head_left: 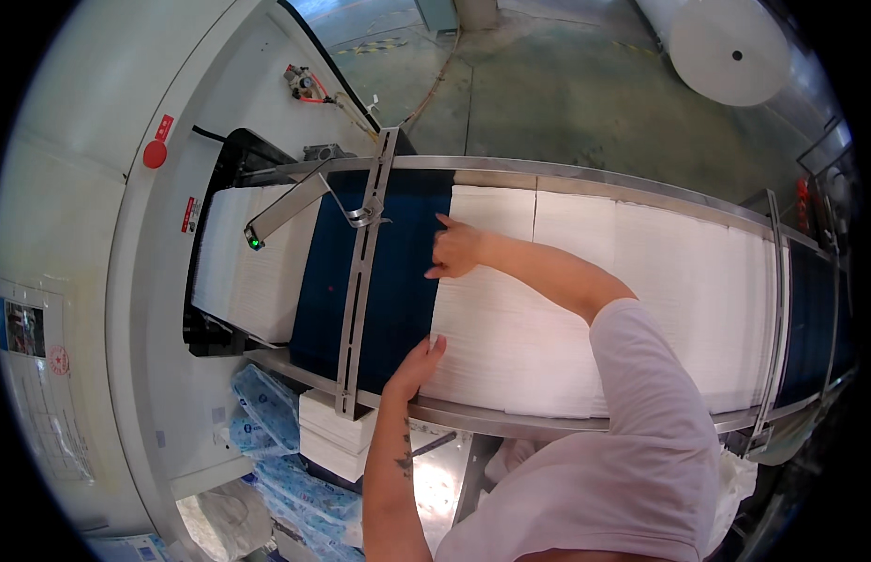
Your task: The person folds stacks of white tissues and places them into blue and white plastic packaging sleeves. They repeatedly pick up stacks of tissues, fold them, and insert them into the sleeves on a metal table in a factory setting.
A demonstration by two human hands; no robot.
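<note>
A long row of thin white folded paper sheets (538, 328), packed side by side, lies on a dark blue conveyor belt (407, 225). My right hand (456, 248) is at the left end of this row, with the index finger stretched out, the thumb apart and the other fingers bent. Nearer to me, my left hand (417, 368) rests against the row's near left corner, its fingers out flat and partly hidden. Neither hand grips anything that I can see. Bare belt separates this row from another white paper stack (258, 253) at the machine's opening.
A slotted metal bar (361, 281) crosses above the belt, carrying an arm with a green-lit sensor (255, 238). Metal rails (585, 187) edge the belt. Blue plastic packaging (267, 412) and a white paper stack (332, 436) lie below. A big white roll (730, 51) stands far right.
</note>
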